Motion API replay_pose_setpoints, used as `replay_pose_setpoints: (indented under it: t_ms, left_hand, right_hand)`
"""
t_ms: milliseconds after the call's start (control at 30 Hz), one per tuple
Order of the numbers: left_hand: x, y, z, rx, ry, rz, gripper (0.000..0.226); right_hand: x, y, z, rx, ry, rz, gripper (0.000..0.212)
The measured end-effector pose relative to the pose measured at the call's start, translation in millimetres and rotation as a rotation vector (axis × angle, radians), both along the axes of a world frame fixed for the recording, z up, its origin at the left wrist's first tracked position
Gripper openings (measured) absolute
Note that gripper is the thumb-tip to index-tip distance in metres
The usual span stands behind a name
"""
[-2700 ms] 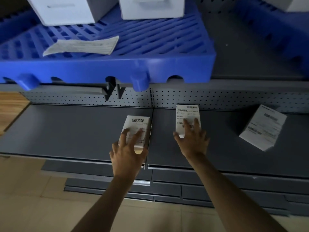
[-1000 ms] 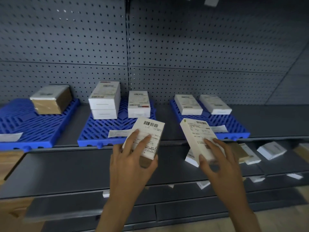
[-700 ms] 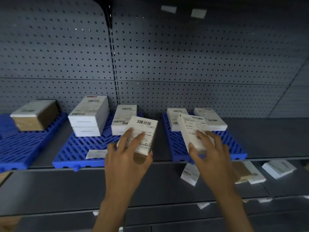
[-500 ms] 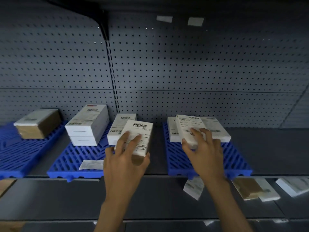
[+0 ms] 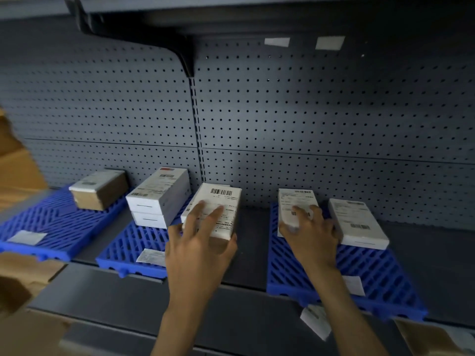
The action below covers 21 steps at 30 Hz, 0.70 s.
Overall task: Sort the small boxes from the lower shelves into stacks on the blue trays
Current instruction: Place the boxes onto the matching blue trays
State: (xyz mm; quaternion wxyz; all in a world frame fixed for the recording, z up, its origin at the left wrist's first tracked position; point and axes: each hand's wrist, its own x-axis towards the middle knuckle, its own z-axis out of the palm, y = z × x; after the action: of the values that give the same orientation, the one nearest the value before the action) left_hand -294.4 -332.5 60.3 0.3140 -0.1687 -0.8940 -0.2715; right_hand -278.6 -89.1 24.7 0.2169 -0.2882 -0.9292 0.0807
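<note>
Right hand (image 5: 311,240) forward, holding box (image 5: 295,201) | left hand (image 5: 198,253) gripping carton (image 5: 221,201) (tilted)

This is a stockroom or the back of a shop, fitted with retail-style metal racking. A grey perforated back panel (image 5: 308,119) runs behind everything, split by a slotted upright (image 5: 197,129) from which a dark bracket (image 5: 180,47) carries an upper shelf (image 5: 257,14). On the grey shelf (image 5: 252,253) below sit blue slatted trays (image 5: 123,242), each with a paper slip (image 5: 150,256) at its front. The goods are small white boxes (image 5: 159,199) bearing printed stickers: a barcoded box (image 5: 218,201) over the middle tray, a labelled box (image 5: 295,201) over the right one. A lower shelf (image 5: 244,317) steps out beneath. Brown cardboard cartons (image 5: 18,170) crowd the left edge.
</note>
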Motion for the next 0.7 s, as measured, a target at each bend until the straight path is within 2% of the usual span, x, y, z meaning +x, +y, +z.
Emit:
replay_pose_setpoints:
  t_ms: [400,567,700]
  left_hand:
    - [-9,-7,8,0.013,0.008,0.023,0.062]
    - [-20,-23,15,0.005,0.038,0.036,0.063]
    - [-35,-40,25,0.032,0.054,0.055,0.059]
  right_hand:
    - [-8,-4,3,-0.057,-0.031,-0.002,0.083]
    - [-2,-23,13,0.028,0.187,0.107,0.057]
    - [-9,-55,24,0.059,0.219,0.217,0.05]
